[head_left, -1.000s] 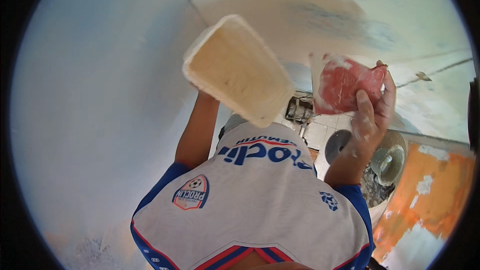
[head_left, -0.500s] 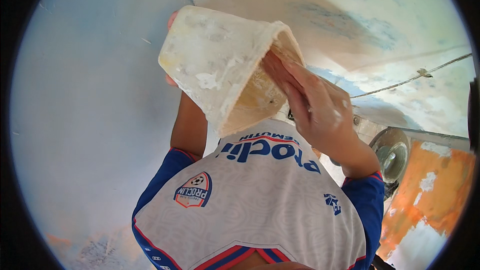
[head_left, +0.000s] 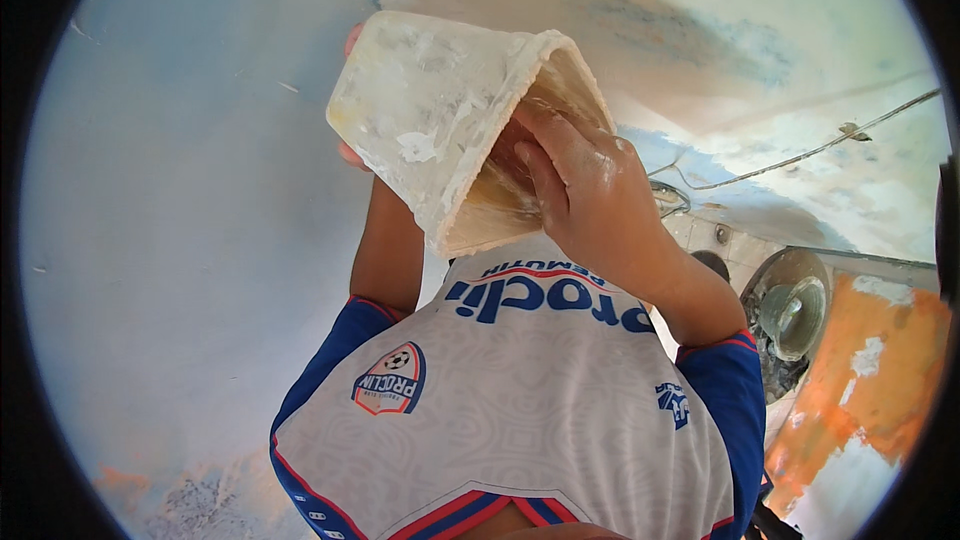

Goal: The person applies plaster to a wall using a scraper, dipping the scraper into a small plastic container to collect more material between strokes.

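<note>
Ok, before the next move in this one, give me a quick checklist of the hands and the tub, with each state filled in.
1. Left hand supporting the tub: ok, its fingers show at the closed end.
2. Tub upright: not ok, it is tipped on its side, mouth toward the right hand.
3. Right hand at the mouth: ok, its fingers reach inside.
4. Tool in the right hand: cannot tell, the fingertips are hidden in the tub.
5. Amount of material in the tub: cannot tell, the inside is mostly hidden.
6. Hands clear of the grey bucket: ok, both are at the tub.
</note>
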`<state>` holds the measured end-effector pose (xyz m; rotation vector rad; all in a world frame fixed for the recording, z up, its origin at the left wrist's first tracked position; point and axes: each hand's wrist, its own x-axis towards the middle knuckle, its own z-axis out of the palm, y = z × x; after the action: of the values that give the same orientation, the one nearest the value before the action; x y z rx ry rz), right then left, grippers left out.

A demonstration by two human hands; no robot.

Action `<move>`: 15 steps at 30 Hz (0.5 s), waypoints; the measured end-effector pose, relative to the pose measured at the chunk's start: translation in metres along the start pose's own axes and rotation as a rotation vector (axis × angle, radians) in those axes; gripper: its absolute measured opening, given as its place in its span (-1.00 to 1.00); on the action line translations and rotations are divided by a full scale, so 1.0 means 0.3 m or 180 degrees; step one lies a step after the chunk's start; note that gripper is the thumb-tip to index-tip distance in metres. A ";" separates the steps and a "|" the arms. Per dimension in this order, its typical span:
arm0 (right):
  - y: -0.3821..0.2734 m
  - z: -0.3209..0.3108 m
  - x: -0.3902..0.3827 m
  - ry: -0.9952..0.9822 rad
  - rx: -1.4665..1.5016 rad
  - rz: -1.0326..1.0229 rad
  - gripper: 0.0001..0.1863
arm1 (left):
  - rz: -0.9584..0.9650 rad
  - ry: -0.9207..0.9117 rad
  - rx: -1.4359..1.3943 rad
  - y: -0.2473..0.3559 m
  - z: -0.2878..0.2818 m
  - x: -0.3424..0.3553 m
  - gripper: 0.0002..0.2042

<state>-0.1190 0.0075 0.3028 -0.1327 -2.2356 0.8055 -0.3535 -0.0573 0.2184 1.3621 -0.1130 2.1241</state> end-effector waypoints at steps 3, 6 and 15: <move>0.004 0.008 -0.007 0.0107 0.0195 0.0186 -0.65 | 0.0011 -0.0083 0.0016 -0.019 -0.002 0.008 -0.06; 0.014 0.005 -0.014 0.0162 0.0457 0.0171 -0.64 | -0.0029 -0.0095 0.0032 -0.018 0.018 0.011 -0.05; 0.055 -0.036 -0.025 0.0032 0.0966 0.0137 -0.61 | -0.0286 0.1877 0.0839 0.006 0.139 -0.114 -0.02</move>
<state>-0.1086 0.0238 0.2941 -0.0390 -2.0790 1.1533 -0.3112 -0.0898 0.2092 0.7979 0.4687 2.4281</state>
